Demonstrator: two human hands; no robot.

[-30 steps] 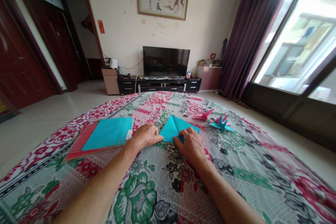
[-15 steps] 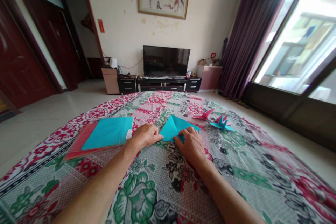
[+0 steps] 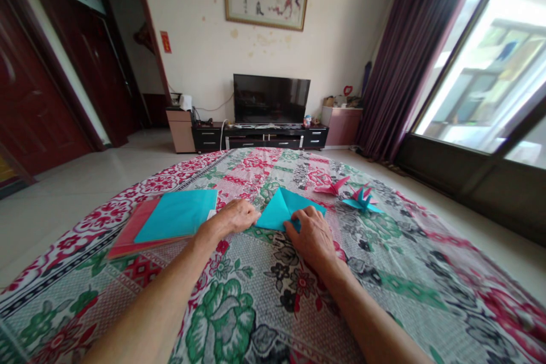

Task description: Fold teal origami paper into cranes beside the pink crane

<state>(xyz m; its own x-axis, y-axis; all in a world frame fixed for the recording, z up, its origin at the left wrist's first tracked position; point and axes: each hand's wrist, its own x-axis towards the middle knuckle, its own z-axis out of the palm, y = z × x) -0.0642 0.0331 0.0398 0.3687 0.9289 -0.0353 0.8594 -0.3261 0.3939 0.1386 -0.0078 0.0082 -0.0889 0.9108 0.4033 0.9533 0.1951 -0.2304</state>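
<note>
A folded sheet of blue origami paper (image 3: 275,213) lies on the tablecloth in front of me, a crease running down from its top point. At its left corner is my left hand (image 3: 239,216), fingers curled in, thumb and forefinger closed at the paper's tip. My right hand (image 3: 313,236) rests on the lower right part of the sheet, its bent fingers and thumb gripping the paper there. The fingers cover part of that right side.
Left of my hands lies a stack of blue paper (image 3: 181,213) over red paper (image 3: 128,233). To the right sit a pink paper crane (image 3: 334,186) and a blue paper crane (image 3: 362,201) with more pink behind it. A patterned tablecloth (image 3: 222,318) covers the round table.
My left hand has shifted slightly left along the paper's left corner, and more of that corner shows. My right hand stays in place on the sheet.
</note>
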